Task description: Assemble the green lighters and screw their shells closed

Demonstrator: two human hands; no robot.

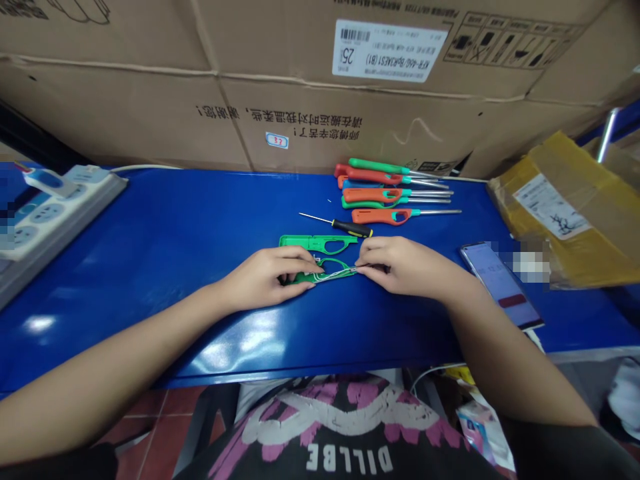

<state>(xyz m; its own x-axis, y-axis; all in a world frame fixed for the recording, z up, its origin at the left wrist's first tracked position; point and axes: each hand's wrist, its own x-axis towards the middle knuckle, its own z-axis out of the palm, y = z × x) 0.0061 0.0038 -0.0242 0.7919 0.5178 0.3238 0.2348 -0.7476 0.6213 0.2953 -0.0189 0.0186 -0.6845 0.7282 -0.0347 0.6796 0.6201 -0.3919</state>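
Open Green Lighter Half-Shell, Held in Both Hands

The fingers of the left hand (pixel 316 277) pinch the wide handle end of the open half-shell (pixel 337 274), thumb at the near edge. The fingers of the right hand (pixel 356 268) are pressed together at its narrow end; whether they grip the shell or the wires cannot be told. White wires (pixel 330 274) run along the open half-shell between the hands. The assembly is located at the middle of the blue tabletop (pixel 165 267).

Just beyond it lies the matching green half (pixel 310 243), with its trigger opening to the right. The black-handled screwdriver (pixel 353 228) lies beyond that half, its shaft directed left. Farther back, orange, red, green and blue lighters (pixel 380 195) lie in a pile, metal nozzles to the right. The smartphone (pixel 500 283) lies right of the right hand, near the taped parcel (pixel 575 213). The power strip (pixel 47 213) is at far left. A large cardboard carton (pixel 280 100) stands along the back.
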